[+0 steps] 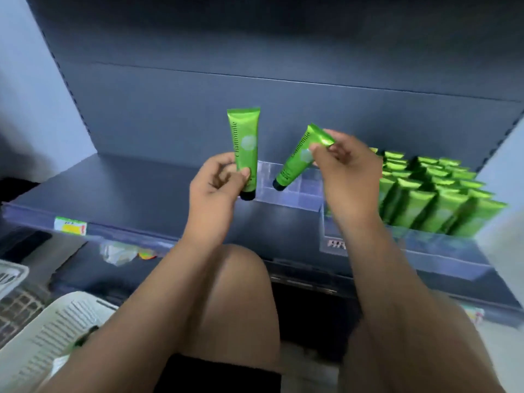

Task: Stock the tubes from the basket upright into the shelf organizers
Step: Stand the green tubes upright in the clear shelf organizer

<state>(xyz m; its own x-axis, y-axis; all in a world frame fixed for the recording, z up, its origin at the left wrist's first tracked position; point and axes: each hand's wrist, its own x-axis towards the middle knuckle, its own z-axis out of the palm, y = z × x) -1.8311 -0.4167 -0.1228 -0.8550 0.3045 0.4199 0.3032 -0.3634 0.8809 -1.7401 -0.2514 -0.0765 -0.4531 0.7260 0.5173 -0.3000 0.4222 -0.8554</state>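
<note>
From the head view, the left hand [218, 185] grips a glossy green tube [244, 143] low on its body, thumb and curled fingers around it. The tube stands upright with its black cap down and its flat crimped end up. Just to the right, the right hand [351, 171] pinches the crimped end of a second tube [297, 157] between thumb and fingertips. This one tilts, its cap pointing down and left over the clear plastic organizer [300, 191] with its thin straight dividers. Far right, a block of stocked tubes [442, 197] stands packed upright, crimped edges up, reaching the shelf's right end. The dark matte shelf [119, 188] lies flat and open to the left of the hands, its front lip carrying a yellow price label [71, 224]. A white slatted basket [48, 333] sits near left, beside the person's knee [235, 296].
</note>
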